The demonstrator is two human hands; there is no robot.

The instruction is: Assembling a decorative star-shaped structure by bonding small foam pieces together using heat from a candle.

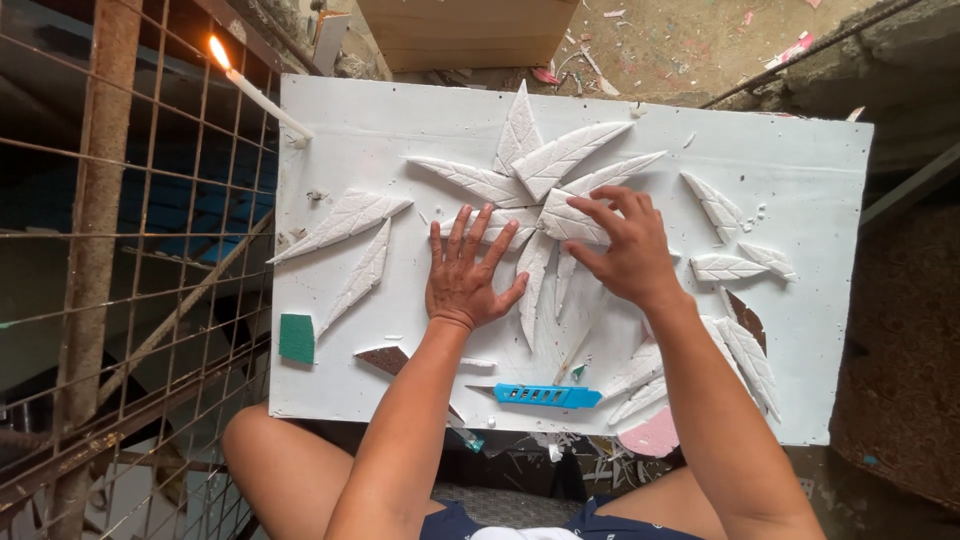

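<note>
Head view: both hands (470, 275) (620, 245) on upright white foam leaf (535, 285).

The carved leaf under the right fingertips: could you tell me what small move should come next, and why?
Probably press that leaf down flat. The right hand has only its fingertips on it, at the middle of the white leaf cluster, while the left hand lies flat on the white board beside it, steadying the neighbouring pieces.
</note>
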